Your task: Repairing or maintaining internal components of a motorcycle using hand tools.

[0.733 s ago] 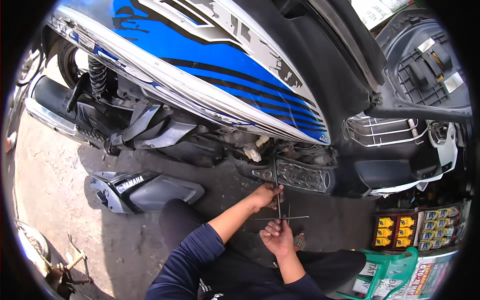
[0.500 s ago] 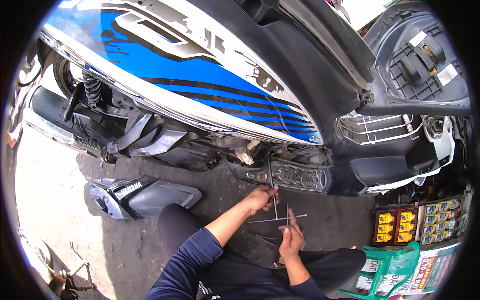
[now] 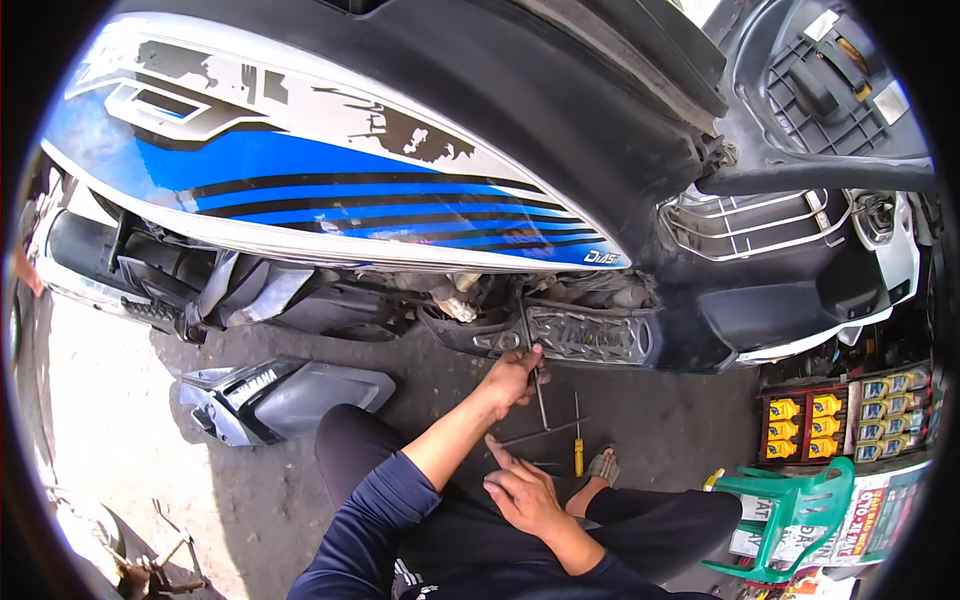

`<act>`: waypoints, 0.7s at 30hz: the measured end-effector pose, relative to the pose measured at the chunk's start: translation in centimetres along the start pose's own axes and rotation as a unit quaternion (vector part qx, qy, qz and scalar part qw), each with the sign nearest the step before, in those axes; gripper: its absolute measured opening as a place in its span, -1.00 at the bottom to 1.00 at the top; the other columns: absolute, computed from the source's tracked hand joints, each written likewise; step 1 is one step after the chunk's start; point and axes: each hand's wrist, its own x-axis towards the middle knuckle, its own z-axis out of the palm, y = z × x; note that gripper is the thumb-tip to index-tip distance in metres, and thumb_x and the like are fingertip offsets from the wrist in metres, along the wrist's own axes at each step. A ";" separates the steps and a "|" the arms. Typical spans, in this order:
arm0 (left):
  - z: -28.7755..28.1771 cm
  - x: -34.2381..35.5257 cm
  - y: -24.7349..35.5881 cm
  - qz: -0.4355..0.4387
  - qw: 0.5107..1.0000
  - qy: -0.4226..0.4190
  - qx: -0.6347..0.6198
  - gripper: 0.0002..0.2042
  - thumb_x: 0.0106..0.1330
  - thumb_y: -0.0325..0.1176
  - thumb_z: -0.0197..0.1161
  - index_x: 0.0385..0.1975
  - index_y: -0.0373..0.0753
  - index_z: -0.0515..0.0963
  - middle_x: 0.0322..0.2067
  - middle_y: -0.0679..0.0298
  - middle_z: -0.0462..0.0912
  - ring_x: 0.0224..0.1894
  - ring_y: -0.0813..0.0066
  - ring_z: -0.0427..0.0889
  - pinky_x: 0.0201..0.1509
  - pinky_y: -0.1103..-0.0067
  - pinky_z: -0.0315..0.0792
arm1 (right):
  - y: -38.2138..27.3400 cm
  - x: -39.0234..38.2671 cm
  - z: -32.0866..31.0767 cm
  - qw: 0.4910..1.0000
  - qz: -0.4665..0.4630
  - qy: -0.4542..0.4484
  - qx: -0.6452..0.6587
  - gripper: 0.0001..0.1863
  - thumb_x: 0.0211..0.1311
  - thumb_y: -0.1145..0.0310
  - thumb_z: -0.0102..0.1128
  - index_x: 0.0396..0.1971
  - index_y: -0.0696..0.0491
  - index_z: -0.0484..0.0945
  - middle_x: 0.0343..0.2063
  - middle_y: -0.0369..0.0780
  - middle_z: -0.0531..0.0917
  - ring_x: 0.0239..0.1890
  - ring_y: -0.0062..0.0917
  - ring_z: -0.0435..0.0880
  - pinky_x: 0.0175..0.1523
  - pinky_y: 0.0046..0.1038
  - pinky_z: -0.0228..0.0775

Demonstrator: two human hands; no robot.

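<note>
Running up across the footboard (image 3: 590,337), the T-handled tool (image 3: 543,405) is clasped around its shaft by the left hand (image 3: 512,382) alone. The right hand (image 3: 525,497) has been shifted leftward, empty, fingers apart, index near the crossbar (image 3: 522,436); the yellow-handled screwdriver (image 3: 579,457) is thereby uncovered.

Floor (image 3: 690,430), grey: sunlit left, shaded right. Green plastic chair (image 3: 795,484), one: near right. Bottle rack (image 3: 804,425), one: over there, right, just beyond the chair.
</note>
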 end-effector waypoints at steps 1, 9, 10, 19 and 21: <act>0.2 -0.2 -0.3 0.007 1.000 0.018 0.006 -0.69 0.45 -0.06 0.00 -0.35 -0.19 0.37 -0.55 0.29 0.50 -0.76 0.68 0.16 -0.73 0.69 0.02 | -0.6 0.7 -1.9 0.998 -0.005 0.053 -0.044 -0.90 0.14 0.40 0.19 -0.46 0.12 0.54 0.11 0.13 0.46 -0.11 -0.08 0.63 0.01 -0.31 0.44; 0.6 -0.3 -0.3 0.025 0.999 0.041 -0.023 -0.70 0.45 -0.06 -0.01 -0.35 -0.17 0.39 -0.53 0.30 0.51 -0.73 0.66 0.20 -0.70 0.67 0.08 | 4.4 -0.4 -0.1 0.966 0.167 0.158 -0.119 -0.40 0.14 0.50 0.10 0.23 0.19 0.22 -0.13 0.02 0.55 -0.29 -0.13 0.61 -0.18 -0.27 0.47; 0.8 -0.5 -0.6 0.020 0.999 0.039 -0.024 -0.70 0.45 -0.06 -0.01 -0.35 -0.17 0.39 -0.53 0.30 0.51 -0.73 0.66 0.20 -0.70 0.67 0.08 | 5.1 -1.1 0.0 0.965 0.173 0.157 -0.119 -0.40 0.14 0.50 0.10 0.23 0.19 0.22 -0.13 0.02 0.55 -0.29 -0.13 0.61 -0.18 -0.27 0.47; -0.6 0.1 -1.5 -0.054 0.991 -0.120 -0.023 -0.74 0.41 -0.16 0.10 -0.28 -0.27 0.43 -0.47 0.19 0.60 -0.66 0.55 0.42 -0.62 0.60 0.32 | 7.2 -1.3 -0.8 0.527 0.340 0.224 0.746 -0.51 0.44 0.02 -0.11 -0.19 0.23 0.48 -0.32 -0.12 0.64 -0.44 -0.50 0.55 -0.30 -0.33 0.46; -1.4 0.1 -1.9 -0.054 0.992 -0.107 -0.026 -0.72 0.42 -0.15 0.09 -0.25 -0.27 0.38 -0.49 0.18 0.59 -0.65 0.54 0.43 -0.61 0.58 0.33 | 5.8 -2.0 -0.9 0.672 0.428 0.159 0.583 -0.59 0.38 0.11 0.04 -0.10 0.20 0.47 -0.35 -0.16 0.61 -0.40 -0.49 0.54 -0.24 -0.40 0.46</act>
